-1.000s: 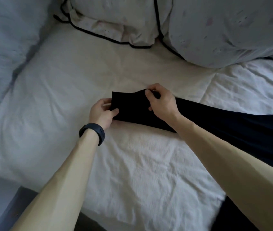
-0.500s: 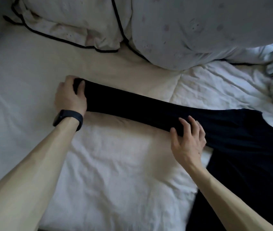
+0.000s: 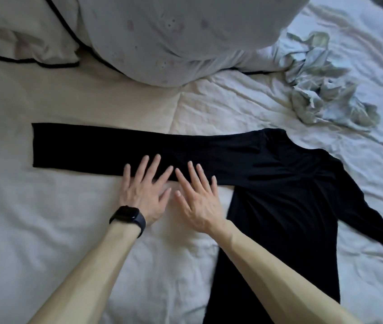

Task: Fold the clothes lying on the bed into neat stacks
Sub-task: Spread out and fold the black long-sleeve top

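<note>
A black long-sleeved top (image 3: 284, 197) lies flat on the white bedcover (image 3: 45, 230). Its one sleeve (image 3: 87, 148) stretches straight out to the left; the other sleeve (image 3: 373, 218) trails off to the right edge. My left hand (image 3: 145, 190), with a dark watch on the wrist, lies flat with spread fingers on the near edge of the left sleeve. My right hand (image 3: 197, 197) lies flat right beside it, fingers straight, fingertips on the same sleeve. Neither hand grips the cloth.
A crumpled pale green-grey garment (image 3: 326, 90) lies at the back right. A large pale pillow (image 3: 174, 36) and a cream pillow with black piping (image 3: 22, 43) sit along the far side of the bed.
My left hand let go of the sleeve's cuff and slid right along the sleeve. My right hand moved left to meet it. The sleeve now lies flat and stretched out.
</note>
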### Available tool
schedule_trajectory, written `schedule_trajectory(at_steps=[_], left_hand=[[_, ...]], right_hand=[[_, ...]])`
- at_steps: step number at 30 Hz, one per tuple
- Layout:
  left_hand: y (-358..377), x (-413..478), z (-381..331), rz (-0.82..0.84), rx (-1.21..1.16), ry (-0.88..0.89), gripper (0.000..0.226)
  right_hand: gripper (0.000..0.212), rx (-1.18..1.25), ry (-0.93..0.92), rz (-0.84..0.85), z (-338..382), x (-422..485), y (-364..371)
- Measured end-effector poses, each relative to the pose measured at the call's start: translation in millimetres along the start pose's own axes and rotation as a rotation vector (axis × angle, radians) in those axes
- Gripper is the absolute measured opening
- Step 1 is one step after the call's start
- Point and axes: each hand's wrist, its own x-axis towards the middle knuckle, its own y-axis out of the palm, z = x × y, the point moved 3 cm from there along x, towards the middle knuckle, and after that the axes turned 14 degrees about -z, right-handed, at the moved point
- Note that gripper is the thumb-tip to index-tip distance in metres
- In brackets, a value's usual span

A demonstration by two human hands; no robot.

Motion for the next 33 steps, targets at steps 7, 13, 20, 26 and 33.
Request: schedule_trajectory(at_steps=[7, 13, 20, 26, 33], left_hand=[[15, -67, -55, -0.051, -0.135, -0.228, 0.066], [17, -187, -164, -0.020, -0.238, -0.124, 0.055], [25, -258, -226, 0.020, -0.020, -0.361, 0.027], [20, -256, -235, 0.001, -0.045, -0.572, 0.014], [-22, -274, -245, -0.161, -0.464, -0.892, 0.015]], right_hand=[[0.064, 0.052, 0.382, -0.265, -102, -139, -28], [0.061, -0.020, 0.982, -0.174, -205, -319, -37], [0.061, 0.253, 1.402, -0.111, -283, -432, -17], [0.040, 0.407, 1.316, -0.123, -302, -464, -5], [0.028, 0.605, 1.303, -0.293, -318, -488, -4]])
